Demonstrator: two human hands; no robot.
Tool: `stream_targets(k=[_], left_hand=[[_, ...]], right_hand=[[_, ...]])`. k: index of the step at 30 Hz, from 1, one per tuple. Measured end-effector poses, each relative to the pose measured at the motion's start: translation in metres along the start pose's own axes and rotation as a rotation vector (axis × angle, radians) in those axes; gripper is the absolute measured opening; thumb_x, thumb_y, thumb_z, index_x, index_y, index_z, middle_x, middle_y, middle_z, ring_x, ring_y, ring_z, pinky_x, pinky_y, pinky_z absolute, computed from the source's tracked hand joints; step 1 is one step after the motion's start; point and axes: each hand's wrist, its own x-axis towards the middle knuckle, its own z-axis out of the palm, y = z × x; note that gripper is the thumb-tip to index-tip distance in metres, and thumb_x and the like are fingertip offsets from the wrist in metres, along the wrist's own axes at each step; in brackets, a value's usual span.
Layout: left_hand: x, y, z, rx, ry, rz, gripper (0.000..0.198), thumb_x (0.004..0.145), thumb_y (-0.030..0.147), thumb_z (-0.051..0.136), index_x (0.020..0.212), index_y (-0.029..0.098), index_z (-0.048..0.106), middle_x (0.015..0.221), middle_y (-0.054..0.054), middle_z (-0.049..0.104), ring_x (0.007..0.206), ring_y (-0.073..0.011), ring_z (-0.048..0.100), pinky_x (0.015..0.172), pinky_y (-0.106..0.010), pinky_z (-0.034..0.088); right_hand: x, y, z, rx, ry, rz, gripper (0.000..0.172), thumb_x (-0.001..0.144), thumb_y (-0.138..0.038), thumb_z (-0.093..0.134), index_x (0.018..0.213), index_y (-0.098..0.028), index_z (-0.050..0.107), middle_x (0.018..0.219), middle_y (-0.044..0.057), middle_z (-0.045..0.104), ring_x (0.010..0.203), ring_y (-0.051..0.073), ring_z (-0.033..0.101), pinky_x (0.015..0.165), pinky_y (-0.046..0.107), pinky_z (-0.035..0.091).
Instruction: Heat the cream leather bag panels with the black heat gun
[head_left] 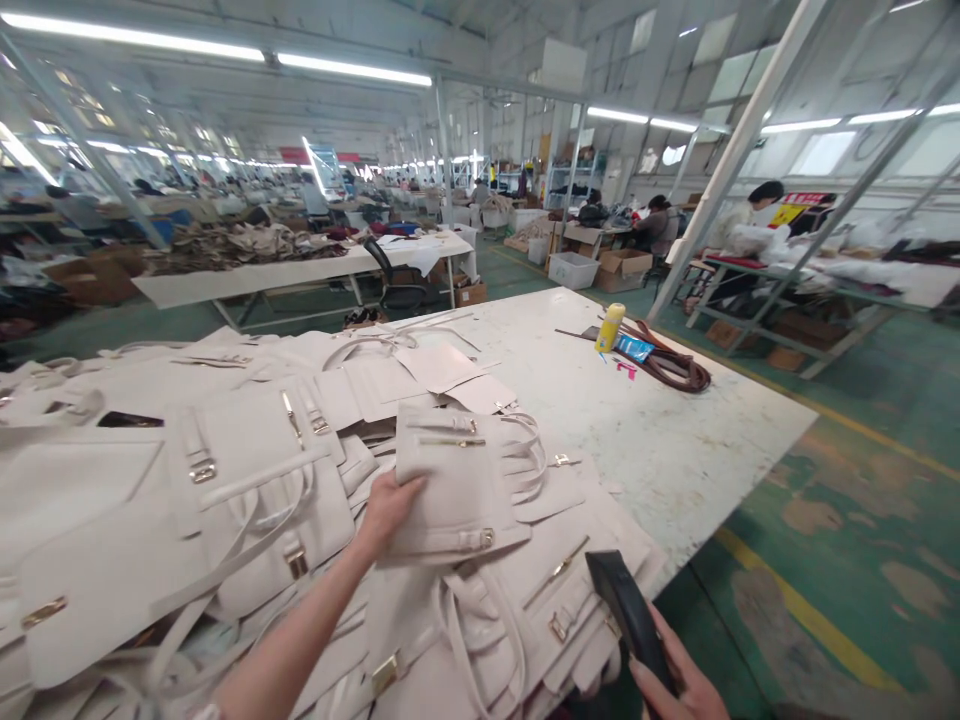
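A heap of cream handbag pieces with gold buckles and straps covers the near half of a white worktable. My left hand grips the left edge of one cream bag panel lying on top of the heap, fingers curled under it. At the bottom right, my right hand holds a flat black object tilted above the table's near corner.
A yellow bottle, a blue packet and brown straps lie at the table's far side. A black office chair and another long table stand behind. People work at benches on the right. Green floor lies right of the table.
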Motion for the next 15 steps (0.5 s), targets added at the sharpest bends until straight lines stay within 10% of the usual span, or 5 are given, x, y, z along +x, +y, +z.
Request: stream_targets(k=[4, 6, 9, 12, 15], left_hand=[[0.052, 0.097, 0.021, 0.076, -0.002, 0.282, 0.015, 0.06, 0.022, 0.063, 0.07, 0.012, 0.066, 0.069, 0.001, 0.063, 0.07, -0.0143, 0.055, 0.068, -0.022, 0.043], [0.056, 0.144, 0.038, 0.262, -0.017, 0.667, 0.02, 0.07, 0.025, 0.054, 0.076, 0.009, 0.065, 0.072, 0.0, 0.06, 0.071, -0.0138, 0.054, 0.071, -0.025, 0.042], [0.028, 0.174, 0.071, 0.596, -0.348, 1.067, 0.027, 0.08, 0.021, 0.04, 0.078, 0.007, 0.063, 0.078, -0.003, 0.056, 0.08, -0.0143, 0.053, 0.074, -0.027, 0.039], [-0.015, 0.123, 0.103, 0.952, -0.728, 1.175, 0.016, 0.078, 0.012, 0.045, 0.075, 0.011, 0.06, 0.079, -0.006, 0.056, 0.081, -0.0184, 0.051, 0.071, -0.03, 0.038], [-0.047, 0.02, 0.115, 1.181, -0.911, 1.017, 0.017, 0.08, 0.009, 0.044, 0.072, 0.013, 0.059, 0.078, -0.009, 0.055, 0.081, -0.0212, 0.049, 0.07, -0.033, 0.037]], right_hand=[[-0.002, -0.003, -0.008, 0.027, 0.022, 0.008, 0.095, 0.06, -0.065, 0.056, 0.136, -0.017, 0.027, 0.079, 0.001, 0.065, 0.04, 0.011, 0.044, 0.04, 0.026, 0.039], [-0.003, -0.005, -0.014, 0.031, 0.029, 0.025, 0.094, 0.061, -0.064, 0.056, 0.137, -0.017, 0.024, 0.072, 0.0, 0.063, 0.042, 0.012, 0.046, 0.041, 0.026, 0.04], [-0.004, -0.008, -0.025, 0.027, -0.007, 0.087, 0.097, 0.063, -0.061, 0.058, 0.138, -0.017, 0.017, 0.062, -0.003, 0.061, 0.044, 0.016, 0.049, 0.043, 0.027, 0.043], [-0.004, -0.008, -0.035, 0.016, -0.007, 0.122, 0.096, 0.063, -0.06, 0.058, 0.139, -0.019, 0.015, 0.058, -0.004, 0.06, 0.046, 0.017, 0.052, 0.045, 0.028, 0.045], [-0.007, -0.004, -0.042, 0.008, 0.031, 0.152, 0.089, 0.066, -0.06, 0.056, 0.138, -0.026, 0.016, 0.061, -0.005, 0.061, 0.047, 0.016, 0.053, 0.045, 0.027, 0.045]])
